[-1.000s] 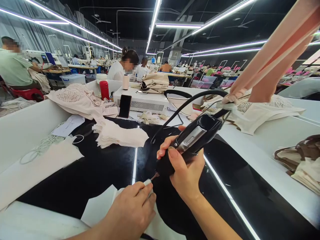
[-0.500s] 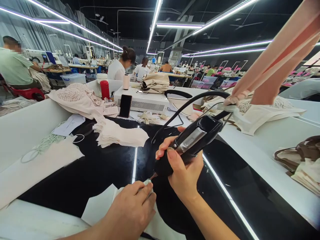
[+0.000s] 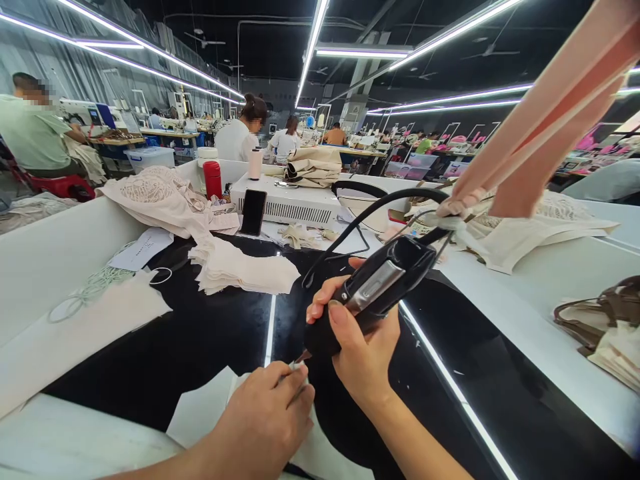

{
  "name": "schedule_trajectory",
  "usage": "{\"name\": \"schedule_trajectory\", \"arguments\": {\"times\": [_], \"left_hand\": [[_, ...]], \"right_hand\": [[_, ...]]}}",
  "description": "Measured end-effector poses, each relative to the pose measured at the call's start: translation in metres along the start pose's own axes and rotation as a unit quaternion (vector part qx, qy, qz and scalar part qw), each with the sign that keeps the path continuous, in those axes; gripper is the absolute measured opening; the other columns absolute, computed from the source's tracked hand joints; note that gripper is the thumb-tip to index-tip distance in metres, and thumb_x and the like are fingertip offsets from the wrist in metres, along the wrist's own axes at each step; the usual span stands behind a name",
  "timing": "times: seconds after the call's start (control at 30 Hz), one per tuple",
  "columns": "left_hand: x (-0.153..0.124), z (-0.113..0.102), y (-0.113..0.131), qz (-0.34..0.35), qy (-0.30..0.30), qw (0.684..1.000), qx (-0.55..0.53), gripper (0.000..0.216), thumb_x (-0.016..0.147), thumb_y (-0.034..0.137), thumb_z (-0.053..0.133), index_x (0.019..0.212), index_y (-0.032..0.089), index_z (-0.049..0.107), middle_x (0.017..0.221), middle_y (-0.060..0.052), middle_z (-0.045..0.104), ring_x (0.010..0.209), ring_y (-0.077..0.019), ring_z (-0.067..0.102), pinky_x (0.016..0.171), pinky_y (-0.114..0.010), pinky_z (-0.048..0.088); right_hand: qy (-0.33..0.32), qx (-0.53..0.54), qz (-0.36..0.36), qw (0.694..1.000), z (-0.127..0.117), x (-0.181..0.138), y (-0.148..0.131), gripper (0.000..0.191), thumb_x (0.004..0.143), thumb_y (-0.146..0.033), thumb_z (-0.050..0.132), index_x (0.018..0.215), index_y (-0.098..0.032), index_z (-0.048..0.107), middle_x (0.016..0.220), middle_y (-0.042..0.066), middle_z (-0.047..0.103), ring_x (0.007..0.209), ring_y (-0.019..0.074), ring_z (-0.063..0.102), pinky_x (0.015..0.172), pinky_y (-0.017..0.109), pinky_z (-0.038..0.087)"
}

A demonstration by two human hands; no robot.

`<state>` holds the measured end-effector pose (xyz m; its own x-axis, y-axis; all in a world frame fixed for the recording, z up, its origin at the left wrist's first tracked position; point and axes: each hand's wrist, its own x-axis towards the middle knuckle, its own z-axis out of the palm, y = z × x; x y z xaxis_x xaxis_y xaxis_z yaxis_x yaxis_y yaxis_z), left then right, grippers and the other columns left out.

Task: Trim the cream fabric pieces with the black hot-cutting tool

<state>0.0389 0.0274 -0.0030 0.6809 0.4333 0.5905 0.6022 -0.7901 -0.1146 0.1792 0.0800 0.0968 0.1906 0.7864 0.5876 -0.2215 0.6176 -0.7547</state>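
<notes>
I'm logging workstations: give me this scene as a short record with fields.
Right hand: gripping a black handheld tool
Left hand: pinching a small pale item, partly hidden, by the tool's lower end
Cord: black, arching from the tool's upper end
Above: pink fabric strips
Surface: black tabletop
Stack: pale fabric pieces
Behind: phone, red bottle, thread spool

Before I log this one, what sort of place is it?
Most likely a garment workshop: there is a sewing machine in the left background, a thread cone near the middle, and a stack of cut cloth on the black table.
</notes>
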Motion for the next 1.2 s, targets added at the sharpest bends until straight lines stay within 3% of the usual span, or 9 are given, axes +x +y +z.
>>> {"name": "schedule_trajectory", "arguments": {"times": [0.27,0.43,0.57,0.7,0.8,0.97,1.2], "left_hand": [[0.0,-0.001,0.0,0.016,-0.021,1.0,-0.004,0.017,0.112,0.02,0.054,0.11,0.013,0.07,0.113,-0.006,0.079,0.113,-0.0192,0.073,0.089,-0.032,0.056],[0.001,-0.011,-0.013,-0.032,-0.065,0.997,-0.011,0.013,0.11,0.021,0.058,0.116,0.016,0.068,0.125,-0.008,0.077,0.113,-0.0202,0.073,0.092,-0.034,0.057],[0.004,-0.019,-0.034,-0.051,-0.059,0.997,0.011,0.017,0.111,0.02,0.054,0.119,0.015,0.067,0.125,-0.009,0.077,0.113,-0.0229,0.073,0.093,-0.037,0.059],[0.007,-0.026,-0.045,-0.045,-0.027,0.998,0.022,0.024,0.112,0.016,0.047,0.123,0.012,0.067,0.124,-0.011,0.077,0.116,-0.0252,0.072,0.098,-0.041,0.06],[0.009,-0.033,-0.039,-0.036,-0.003,0.999,-0.03,0.024,0.11,0.01,0.047,0.12,0.014,0.068,0.121,-0.011,0.076,0.115,-0.0239,0.072,0.101,-0.041,0.061],[0.011,-0.041,-0.019,0.005,-0.013,0.988,-0.154,0.021,0.111,0.012,0.048,0.112,0.016,0.068,0.099,-0.006,0.074,0.093,-0.0183,0.072,0.087,-0.031,0.063],[0.014,-0.037,-0.01,0.052,-0.046,0.989,-0.134,0.014,0.11,0.025,0.059,0.111,0.015,0.069,0.098,-0.005,0.072,0.096,-0.0204,0.07,0.092,-0.034,0.06]], "right_hand": [[-0.001,-0.01,-0.004,1.0,-0.001,0.002,0.0,0.036,0.087,-0.026,0.078,0.117,-0.029,0.058,0.08,-0.007,0.069,0.056,0.0123,0.064,0.053,0.027,0.058],[0.023,-0.028,-0.009,0.999,-0.011,0.007,-0.016,0.039,0.086,-0.029,0.083,0.117,-0.031,0.059,0.08,-0.007,0.069,0.058,0.0129,0.065,0.055,0.028,0.059],[0.036,-0.036,-0.006,0.999,-0.023,0.002,-0.03,0.035,0.086,-0.033,0.086,0.111,-0.029,0.062,0.079,-0.006,0.068,0.058,0.0134,0.065,0.054,0.029,0.06],[0.03,-0.032,0.0,0.999,-0.032,-0.01,-0.039,0.038,0.087,-0.034,0.086,0.118,-0.03,0.064,0.08,-0.004,0.069,0.058,0.0139,0.065,0.053,0.029,0.06],[0.022,-0.03,-0.001,0.999,-0.036,-0.017,-0.041,0.04,0.088,-0.033,0.085,0.122,-0.031,0.063,0.08,-0.004,0.07,0.058,0.0139,0.066,0.053,0.028,0.059],[0.029,-0.027,0.001,0.999,-0.035,-0.022,-0.038,0.043,0.087,-0.033,0.085,0.122,-0.03,0.06,0.081,-0.004,0.069,0.057,0.0141,0.065,0.053,0.03,0.06],[0.035,-0.036,0.007,0.999,-0.031,-0.024,-0.035,0.045,0.083,-0.021,0.079,0.122,-0.03,0.057,0.079,-0.006,0.069,0.055,0.0127,0.064,0.05,0.027,0.057]]}}
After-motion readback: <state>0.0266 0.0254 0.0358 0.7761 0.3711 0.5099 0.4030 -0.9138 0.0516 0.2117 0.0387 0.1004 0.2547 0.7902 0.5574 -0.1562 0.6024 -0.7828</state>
